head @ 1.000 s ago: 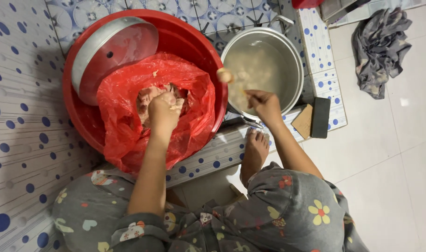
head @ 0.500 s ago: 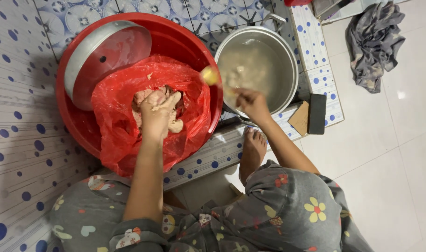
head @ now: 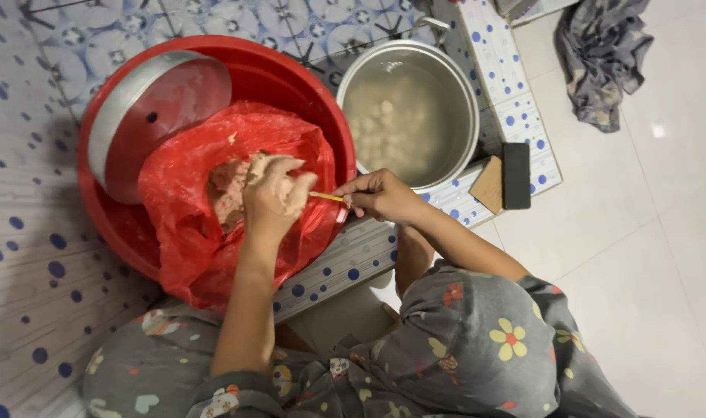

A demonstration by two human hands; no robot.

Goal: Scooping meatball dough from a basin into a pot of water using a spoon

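Note:
My left hand [head: 271, 193] is smeared with pale pink paste [head: 227, 184] and squeezes a lump of it inside a red plastic bag [head: 179, 232]. The bag lies in a big red basin [head: 291, 77]. My right hand [head: 380, 195] holds a thin yellow spoon [head: 326, 197] whose tip touches the left hand's fist. To the right of the basin stands a metal pot [head: 470, 108] of cloudy water with several pale balls [head: 391, 124] floating in it.
A round metal lid [head: 155, 116] leans inside the basin at the upper left. A black-and-brown block [head: 509, 176] lies on the dotted tile ledge [head: 345, 255] beside the pot. A dark crumpled cloth [head: 600, 62] lies on the white floor, upper right.
My right hand has come back from over the pot to my left hand at the bag, bringing the spoon. The left hand stayed in the paste.

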